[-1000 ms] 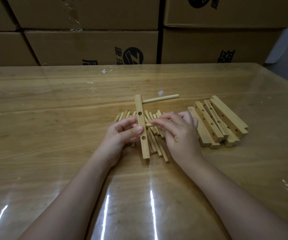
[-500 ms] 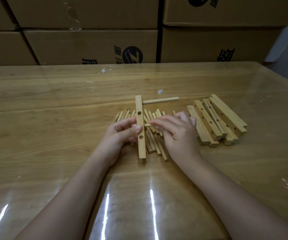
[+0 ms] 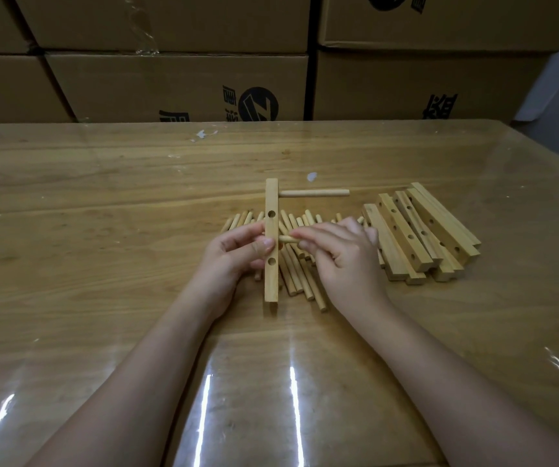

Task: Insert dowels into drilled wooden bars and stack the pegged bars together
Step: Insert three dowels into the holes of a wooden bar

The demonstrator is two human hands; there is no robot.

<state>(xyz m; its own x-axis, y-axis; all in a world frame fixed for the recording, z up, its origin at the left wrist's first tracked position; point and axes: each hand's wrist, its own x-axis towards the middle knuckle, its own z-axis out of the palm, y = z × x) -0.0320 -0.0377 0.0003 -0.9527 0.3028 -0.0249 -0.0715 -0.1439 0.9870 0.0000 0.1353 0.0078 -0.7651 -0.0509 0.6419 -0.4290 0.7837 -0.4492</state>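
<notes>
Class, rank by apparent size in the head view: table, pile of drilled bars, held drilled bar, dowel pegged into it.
Largest to smallest:
1. table
2. pile of drilled bars
3. held drilled bar
4. pegged dowel

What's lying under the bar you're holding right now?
Beneath the bar, which the left hand grips, loose dowels lie fanned on the table. The right hand pinches another dowel at its side. Both hands cover part of the pile, so no count.
</notes>
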